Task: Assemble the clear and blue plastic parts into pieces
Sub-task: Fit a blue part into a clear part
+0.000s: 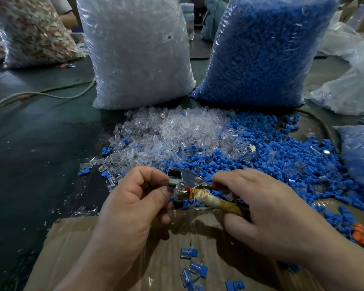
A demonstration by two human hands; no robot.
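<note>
Both hands meet over the near edge of the bench. The left hand pinches the metal head of a tool between thumb and forefinger; the right hand curls round its tape-wrapped handle. Whether a part sits in the head, I cannot tell.

Just beyond the tool lie two heaps that run into each other - clear parts toward the middle, blue parts toward the right edge. Behind them stand a clear bag and a blue bag, side by side. A few joined pieces lie on cardboard under the wrists - at the near edge.
</note>
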